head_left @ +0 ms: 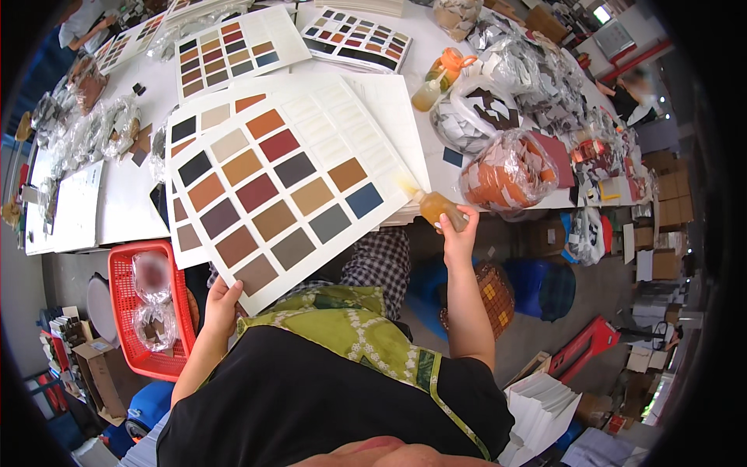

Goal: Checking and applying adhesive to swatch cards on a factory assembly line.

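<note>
My left hand (224, 305) pinches the lower left corner of a white card (315, 268) set with rows of coloured swatches, and the card tilts over the table's near edge. Some places at its upper right bear only pale marks. In my right hand (461, 233) is a squeeze bottle of amber liquid (437, 205). Its pale nozzle points up and left, close to the card's right edge; whether it touches cannot be told. Beneath lies another swatch card (187, 243), partly covered, over a stack of white sheets (398, 117).
Farther back lie a swatch card (299, 47) and a swatch booklet (358, 39). An orange-topped bottle (428, 93) stands beside clear bags of chips, one with orange pieces (510, 175). A red basket (152, 362) sits lower left, and blue stools (541, 288) are lower right.
</note>
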`<act>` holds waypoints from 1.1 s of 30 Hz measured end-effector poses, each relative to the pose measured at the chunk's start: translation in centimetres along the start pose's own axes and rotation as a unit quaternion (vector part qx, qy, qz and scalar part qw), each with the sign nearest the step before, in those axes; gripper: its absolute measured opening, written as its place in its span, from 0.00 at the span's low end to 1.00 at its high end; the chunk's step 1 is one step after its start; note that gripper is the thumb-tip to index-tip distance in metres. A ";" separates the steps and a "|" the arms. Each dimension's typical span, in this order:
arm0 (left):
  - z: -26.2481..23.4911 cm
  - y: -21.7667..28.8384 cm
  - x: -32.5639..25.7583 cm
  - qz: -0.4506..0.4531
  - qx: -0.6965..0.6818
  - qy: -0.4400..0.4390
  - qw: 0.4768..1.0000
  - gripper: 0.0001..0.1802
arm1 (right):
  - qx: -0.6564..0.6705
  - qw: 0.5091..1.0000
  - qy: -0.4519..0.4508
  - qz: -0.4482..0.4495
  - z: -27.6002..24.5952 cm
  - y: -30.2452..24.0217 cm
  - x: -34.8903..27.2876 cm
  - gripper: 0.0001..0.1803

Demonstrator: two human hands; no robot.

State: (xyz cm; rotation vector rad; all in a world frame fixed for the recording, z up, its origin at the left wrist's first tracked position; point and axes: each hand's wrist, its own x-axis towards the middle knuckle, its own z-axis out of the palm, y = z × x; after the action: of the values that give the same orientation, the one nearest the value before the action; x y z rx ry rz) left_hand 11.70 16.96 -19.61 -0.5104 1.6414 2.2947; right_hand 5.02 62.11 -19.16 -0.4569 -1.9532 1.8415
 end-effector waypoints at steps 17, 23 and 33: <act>-0.5 0.6 -0.1 -0.010 0.007 -0.012 1.000 0.16 | 0.028 0.998 -0.043 0.034 -1.9 0.4 -1.0 0.21; -0.7 0.7 -0.1 -0.008 0.010 -0.005 1.000 0.16 | 0.158 0.979 -0.001 0.128 -1.3 -1.0 -0.5 0.21; -0.8 0.5 -0.5 0.047 -0.008 -0.046 0.998 0.29 | 0.182 0.958 -0.136 0.175 -2.0 -1.5 -0.1 0.20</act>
State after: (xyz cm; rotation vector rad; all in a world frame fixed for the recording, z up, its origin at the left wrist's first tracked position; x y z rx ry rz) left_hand 12.08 16.03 -19.23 -0.3321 1.6374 2.3617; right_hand 6.18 63.70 -17.63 -0.4717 -1.7140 2.5475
